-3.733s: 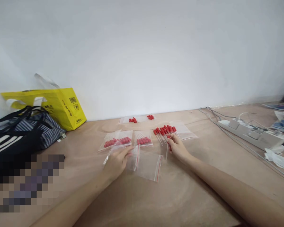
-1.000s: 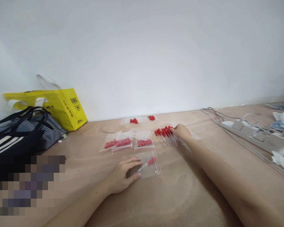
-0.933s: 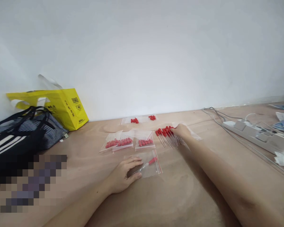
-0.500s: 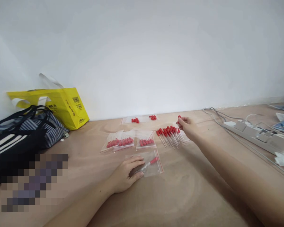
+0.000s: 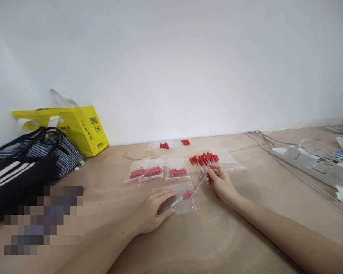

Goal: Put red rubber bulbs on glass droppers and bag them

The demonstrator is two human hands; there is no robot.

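Pinched by its red bulb in my right hand (image 5: pixel 220 182) is a dropper (image 5: pixel 201 182), its clear thin tube slanting down and left to the open-looking end of a clear zip bag (image 5: pixel 185 207). My left hand (image 5: pixel 156 207) holds that bag down on the table, thumb along its near side and fingers on the far side. Inside the bag lies another dropper (image 5: pixel 186 195), red bulb toward the red-striped edge; its tube runs under my left hand. Just beyond my right hand spreads a row of red-bulbed droppers (image 5: pixel 201 159).
Filled zip bags (image 5: pixel 175 173) of droppers lie behind my left hand. Flat bags (image 5: pixel 228 161) rest right of the row. More droppers (image 5: pixel 164 145) lie by the wall. A yellow bag (image 5: pixel 94 133) and dark bag (image 5: pixel 25 171) stand left; a power strip (image 5: pixel 282 153) with cables lies right.
My right hand has come down and nearer from above the dropper row, bringing one dropper toward the bag's edge. The left hand stays on the bag.
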